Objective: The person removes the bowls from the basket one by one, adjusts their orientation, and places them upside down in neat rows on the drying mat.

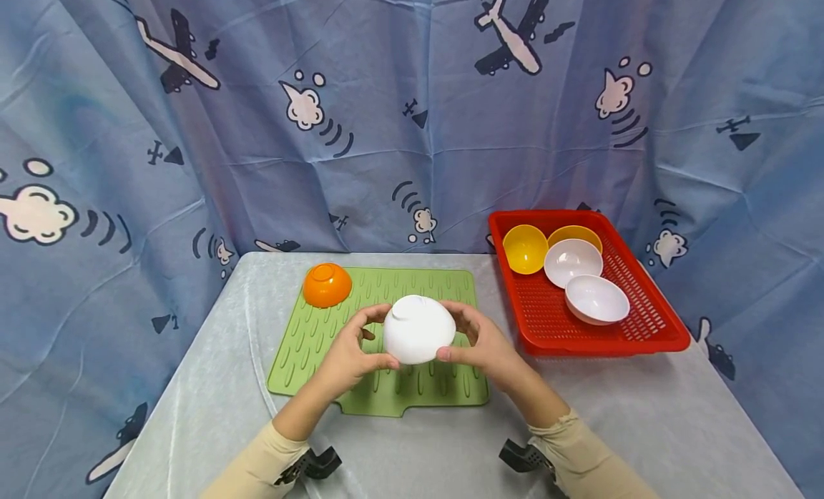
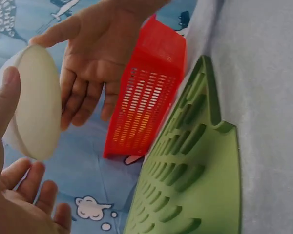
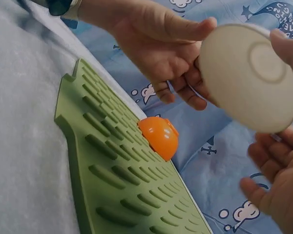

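Observation:
A white bowl (image 1: 420, 331) is held in the air above the green ridged mat (image 1: 412, 395), tilted. My left hand (image 1: 352, 352) grips its left side, thumb on the near edge and fingers behind. From the other side my right hand (image 1: 481, 347) pinches it the same way. In the right wrist view a faint ring shows on the pale bowl (image 3: 249, 78), between both thumbs. On the mat's far left corner an orange bowl (image 1: 327, 285) sits upside down.
To the right stands a red perforated basket (image 1: 537, 334). Inside are two yellow bowls, one at the left (image 1: 525, 249) and one partly hidden, and two white bowls, the nearer one (image 1: 597, 299) tilted. A patterned blue curtain (image 1: 360, 91) hangs behind the grey-covered table (image 1: 212, 384).

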Demonstrator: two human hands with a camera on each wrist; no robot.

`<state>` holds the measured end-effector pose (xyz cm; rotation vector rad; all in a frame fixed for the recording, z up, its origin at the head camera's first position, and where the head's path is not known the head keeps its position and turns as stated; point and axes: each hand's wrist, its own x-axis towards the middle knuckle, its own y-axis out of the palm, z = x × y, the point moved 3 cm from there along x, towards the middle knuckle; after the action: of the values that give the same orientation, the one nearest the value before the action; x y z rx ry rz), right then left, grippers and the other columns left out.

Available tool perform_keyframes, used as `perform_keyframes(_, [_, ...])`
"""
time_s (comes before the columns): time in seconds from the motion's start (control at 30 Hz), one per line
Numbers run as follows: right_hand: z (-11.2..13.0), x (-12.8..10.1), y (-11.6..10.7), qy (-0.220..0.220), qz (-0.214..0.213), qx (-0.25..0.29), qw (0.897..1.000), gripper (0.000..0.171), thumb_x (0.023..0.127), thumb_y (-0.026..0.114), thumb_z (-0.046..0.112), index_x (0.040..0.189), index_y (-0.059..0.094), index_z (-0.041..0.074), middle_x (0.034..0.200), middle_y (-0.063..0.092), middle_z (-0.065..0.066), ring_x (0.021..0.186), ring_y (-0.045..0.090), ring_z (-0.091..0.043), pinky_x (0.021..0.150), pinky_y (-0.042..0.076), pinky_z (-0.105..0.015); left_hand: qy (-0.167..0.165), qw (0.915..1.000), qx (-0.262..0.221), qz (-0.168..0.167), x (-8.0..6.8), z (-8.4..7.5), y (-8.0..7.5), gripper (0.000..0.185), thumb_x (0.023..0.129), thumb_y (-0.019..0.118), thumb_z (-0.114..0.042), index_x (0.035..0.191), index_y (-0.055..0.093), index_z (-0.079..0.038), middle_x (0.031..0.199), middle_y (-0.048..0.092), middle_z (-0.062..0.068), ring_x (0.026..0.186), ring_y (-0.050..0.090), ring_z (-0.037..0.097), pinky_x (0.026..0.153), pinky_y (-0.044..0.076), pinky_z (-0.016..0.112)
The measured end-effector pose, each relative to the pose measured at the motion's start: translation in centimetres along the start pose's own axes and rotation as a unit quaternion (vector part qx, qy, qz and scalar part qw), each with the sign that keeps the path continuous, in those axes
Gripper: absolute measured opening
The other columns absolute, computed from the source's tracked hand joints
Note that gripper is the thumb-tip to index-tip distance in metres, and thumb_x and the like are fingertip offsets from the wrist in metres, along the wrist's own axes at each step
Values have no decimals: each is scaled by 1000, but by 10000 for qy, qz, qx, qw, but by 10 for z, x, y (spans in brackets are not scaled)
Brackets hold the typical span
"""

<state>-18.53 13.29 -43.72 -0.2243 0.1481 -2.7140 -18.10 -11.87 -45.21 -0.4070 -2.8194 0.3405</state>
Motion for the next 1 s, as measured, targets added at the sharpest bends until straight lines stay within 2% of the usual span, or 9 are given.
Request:
perform_keyframes(0.07, [1, -1, 1, -228, -50, -102, 9997, 83, 76, 92, 21, 147, 50, 7, 141, 58, -13, 124, 52, -31, 108, 37, -58, -106, 9999, -1, 124, 0, 0, -2, 99, 61, 90, -58, 144, 55, -18, 135, 59, 4, 123, 50, 23, 97, 43, 47])
perform_keyframes(0.13, [1, -1, 1, -379, -76, -201, 9990, 84, 74, 92, 17, 146, 51, 10, 141, 58, -11, 127, 50, -32, 111, 32, -62, -164, 9996, 78, 225, 1, 0, -4, 97, 61, 89, -60, 143, 56, -21, 133, 59, 3, 121, 50, 24, 96, 42, 53])
perform_keyframes(0.33, [-2, -2, 2, -488, -119, -650, 9966, 86, 70, 95, 14, 145, 51, 17, 144, 57, -5, 134, 46, -34, 113, 22, -73, -81, 9985, 345, 414, 1, -3, -11, 87, 67, 94, -46, 143, 57, -27, 130, 60, 1, 121, 49, 38, 93, 42, 40])
perform_keyframes(0.53, [-5, -2, 4, -572, -210, -1344, 9891, 91, 68, 98, 25, 146, 51, 23, 150, 53, -1, 144, 40, -34, 114, 24, -72, 109, 9968, 696, 378, 2, -3, -16, 85, 69, 96, -27, 145, 57, -26, 131, 61, -1, 123, 52, 32, 94, 43, 37])
perform_keyframes(0.77, [-6, -1, 4, -733, -410, -2300, 9696, 94, 65, 99, 33, 146, 53, 20, 150, 49, -7, 142, 43, -34, 112, 33, -68, 79, 9948, 950, 353, 4, 2, -17, 87, 68, 96, -28, 145, 56, -28, 134, 59, -3, 122, 49, 22, 97, 43, 42])
perform_keyframes(0.87, [-6, 3, 3, -579, -486, -2438, 9669, 94, 66, 99, 31, 147, 53, 20, 151, 50, -7, 143, 42, -34, 112, 34, -68, 71, 9942, 1008, 360, 9, 6, -18, 86, 69, 96, -26, 146, 56, -25, 137, 58, 0, 123, 49, 26, 97, 43, 48])
perform_keyframes(1.0, [-9, 16, 3, -287, -558, -2444, 9676, 92, 69, 97, 32, 148, 51, 19, 152, 50, -7, 145, 41, -34, 114, 32, -67, 14, 9925, 1172, 353, 25, 12, -25, 84, 70, 96, -25, 144, 58, -21, 140, 58, 2, 122, 49, 33, 96, 42, 56])
